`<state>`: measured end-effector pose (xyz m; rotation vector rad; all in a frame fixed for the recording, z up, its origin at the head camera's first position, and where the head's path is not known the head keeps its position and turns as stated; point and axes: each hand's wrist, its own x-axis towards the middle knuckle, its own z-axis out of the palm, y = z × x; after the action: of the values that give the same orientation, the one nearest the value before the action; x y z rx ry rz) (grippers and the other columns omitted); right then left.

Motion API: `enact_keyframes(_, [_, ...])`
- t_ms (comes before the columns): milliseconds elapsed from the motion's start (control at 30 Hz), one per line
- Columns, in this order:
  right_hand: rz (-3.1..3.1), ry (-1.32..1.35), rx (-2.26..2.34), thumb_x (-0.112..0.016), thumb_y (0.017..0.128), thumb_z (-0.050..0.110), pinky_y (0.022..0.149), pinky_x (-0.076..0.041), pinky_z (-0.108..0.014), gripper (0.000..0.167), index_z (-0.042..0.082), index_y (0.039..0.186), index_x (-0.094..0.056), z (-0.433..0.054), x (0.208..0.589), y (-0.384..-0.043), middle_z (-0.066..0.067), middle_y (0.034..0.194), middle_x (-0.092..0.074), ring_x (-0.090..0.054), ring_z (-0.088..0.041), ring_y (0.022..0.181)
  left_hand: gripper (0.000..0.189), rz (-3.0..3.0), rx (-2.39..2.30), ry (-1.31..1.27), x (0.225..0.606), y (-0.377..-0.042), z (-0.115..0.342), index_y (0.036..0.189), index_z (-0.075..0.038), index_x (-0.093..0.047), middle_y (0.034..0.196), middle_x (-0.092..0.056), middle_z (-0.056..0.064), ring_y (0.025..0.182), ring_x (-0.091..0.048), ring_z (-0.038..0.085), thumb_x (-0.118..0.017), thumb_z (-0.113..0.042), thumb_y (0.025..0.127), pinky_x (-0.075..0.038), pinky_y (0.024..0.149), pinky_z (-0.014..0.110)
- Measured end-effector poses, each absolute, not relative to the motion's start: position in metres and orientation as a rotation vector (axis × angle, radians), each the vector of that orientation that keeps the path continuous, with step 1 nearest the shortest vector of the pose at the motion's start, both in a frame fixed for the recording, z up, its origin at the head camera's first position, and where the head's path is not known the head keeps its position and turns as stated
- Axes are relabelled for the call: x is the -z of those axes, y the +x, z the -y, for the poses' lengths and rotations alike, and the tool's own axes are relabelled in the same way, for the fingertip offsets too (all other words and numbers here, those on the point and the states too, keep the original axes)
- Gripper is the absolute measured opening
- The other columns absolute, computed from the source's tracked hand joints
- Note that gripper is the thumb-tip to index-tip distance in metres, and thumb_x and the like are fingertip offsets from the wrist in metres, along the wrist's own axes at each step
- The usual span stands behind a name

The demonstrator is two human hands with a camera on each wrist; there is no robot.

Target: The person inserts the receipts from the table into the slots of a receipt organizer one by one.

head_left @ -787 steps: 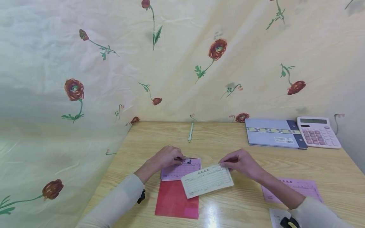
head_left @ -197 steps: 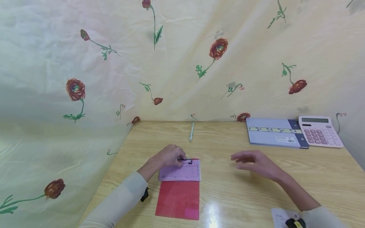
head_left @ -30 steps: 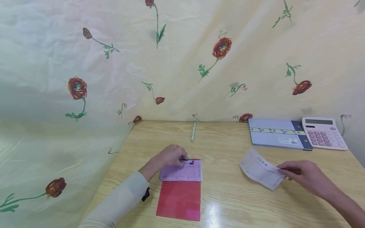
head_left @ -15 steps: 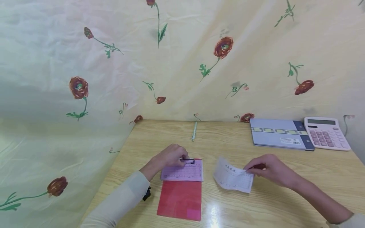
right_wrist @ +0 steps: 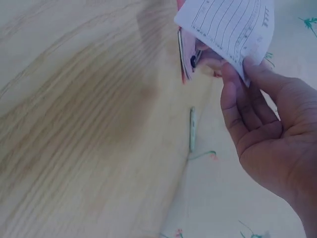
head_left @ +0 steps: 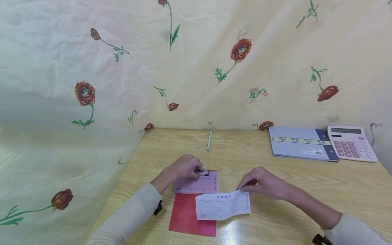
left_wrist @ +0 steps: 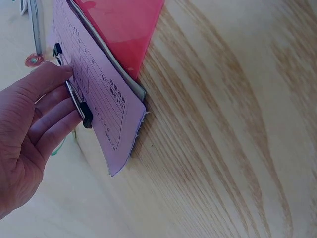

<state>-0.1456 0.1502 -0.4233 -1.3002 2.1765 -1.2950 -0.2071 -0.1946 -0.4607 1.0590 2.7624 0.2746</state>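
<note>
At the top of a red clipboard, my left hand pinches the metal clip with its black ends between thumb and fingers. Under the clip lies a small stack of paper with a pink printed form on top. My right hand pinches a white printed form by its upper right edge. This form is slightly curved and hangs over the right part of the clipboard, below the pink form. In the right wrist view, thumb and fingertips hold one corner of the white form.
A light green pen lies at the back of the wooden table. Back right are a blue folder and a pink calculator. Behind the table hangs a flowered cloth.
My right hand, empty 6.6 seconds ago, has carried the white form leftward from the table's right side to over the clipboard. My left hand stays at the clip.
</note>
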Motion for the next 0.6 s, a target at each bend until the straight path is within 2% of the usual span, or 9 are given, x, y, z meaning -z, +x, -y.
enact_keyframes(300, [-2.324, -1.108, 1.187, -0.079, 0.092, -0.003, 0.066, -0.057, -0.024, 0.012, 0.004, 0.099, -0.085, -0.110, 0.439, -0.157, -0.005, 0.097, -0.081, -0.070, -0.010, 0.081, 0.017, -2.761, -0.280, 1.046, 0.460, -0.206, 0.194, 0.107, -0.015, -0.084, 0.102, -0.077, -0.006, 0.083, -0.062, 0.002, -0.084, -0.014, 0.090, -0.052, 0.079, 0.021])
enact_keyframes(600, [-2.492, -1.045, 1.160, -0.082, 0.086, -0.005, 0.060, -0.055, -0.023, 0.009, 0.003, 0.088, -0.082, -0.072, 0.453, -0.165, -0.001, 0.082, -0.077, -0.065, -0.005, 0.069, 0.016, -2.776, -0.285, 1.084, 0.460, -0.207, 0.195, 0.104, -0.015, -0.084, 0.098, -0.076, -0.007, 0.080, -0.060, 0.003, -0.084, -0.013, 0.088, -0.050, 0.077, 0.022])
